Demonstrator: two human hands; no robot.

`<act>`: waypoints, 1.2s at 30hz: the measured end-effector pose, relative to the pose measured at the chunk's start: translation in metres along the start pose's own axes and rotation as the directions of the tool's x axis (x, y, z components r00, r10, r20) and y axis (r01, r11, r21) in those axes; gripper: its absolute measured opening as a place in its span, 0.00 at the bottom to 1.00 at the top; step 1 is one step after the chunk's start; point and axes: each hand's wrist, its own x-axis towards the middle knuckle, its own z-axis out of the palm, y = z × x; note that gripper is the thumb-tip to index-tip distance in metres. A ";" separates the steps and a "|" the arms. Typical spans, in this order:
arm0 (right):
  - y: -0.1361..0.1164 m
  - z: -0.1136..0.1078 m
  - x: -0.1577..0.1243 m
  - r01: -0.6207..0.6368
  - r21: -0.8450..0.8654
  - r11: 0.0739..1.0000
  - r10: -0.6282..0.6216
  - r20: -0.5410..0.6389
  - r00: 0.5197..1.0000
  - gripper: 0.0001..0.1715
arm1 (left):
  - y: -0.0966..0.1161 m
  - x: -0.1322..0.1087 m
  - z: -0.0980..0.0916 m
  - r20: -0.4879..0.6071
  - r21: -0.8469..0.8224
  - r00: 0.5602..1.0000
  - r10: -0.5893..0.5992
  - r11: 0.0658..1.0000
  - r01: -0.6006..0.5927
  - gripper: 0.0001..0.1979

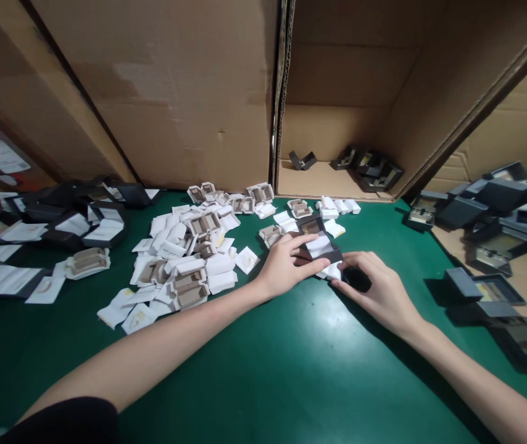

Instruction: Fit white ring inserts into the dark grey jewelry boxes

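In the middle of the table, my left hand (286, 262) is closed around a small black hinged jewelry box (336, 254). The box's lid stands up, and a white padded lining shows inside it. My right hand (379, 287) is at the box's near right corner. Its thumb and fingertips pinch a white insert (332, 270) just below that edge; part of the insert is hidden by the box and the fingers. Close behind the left hand lie loose white inserts with grey-brown undersides (270, 235).
A heap of white inserts (189, 246) spreads to the left. Black boxes with white linings (106, 225) stand at far left. Emptied-looking open black boxes (495, 234) pile up on cardboard at right. An open carton (337, 185) behind holds several black boxes. The tabletop (263, 370) is green.
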 end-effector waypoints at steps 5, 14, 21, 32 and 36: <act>-0.002 -0.003 0.000 0.008 0.049 0.999 -0.008 0.002 1.000 0.07 | -0.002 0.000 -0.001 0.027 0.031 0.999 -0.020 0.999 0.020 0.27; 0.000 -0.001 -0.001 -0.006 0.080 0.997 0.008 -0.019 1.000 0.08 | 0.005 -0.006 0.002 0.063 0.041 0.994 -0.094 0.995 0.091 0.25; 0.000 -0.001 0.000 0.029 0.067 0.997 -0.031 0.019 0.999 0.16 | 0.004 -0.012 0.007 0.101 0.037 0.992 -0.075 0.997 0.072 0.27; -0.003 -0.004 0.001 -0.011 0.063 0.998 0.011 -0.002 1.000 0.11 | 0.004 -0.012 0.003 0.089 0.235 0.995 0.051 0.970 -0.070 0.28; 0.005 -0.008 0.002 -0.068 0.077 0.995 0.073 -0.053 0.996 0.10 | 0.008 -0.012 -0.001 0.085 0.449 0.990 0.115 0.882 -0.141 0.27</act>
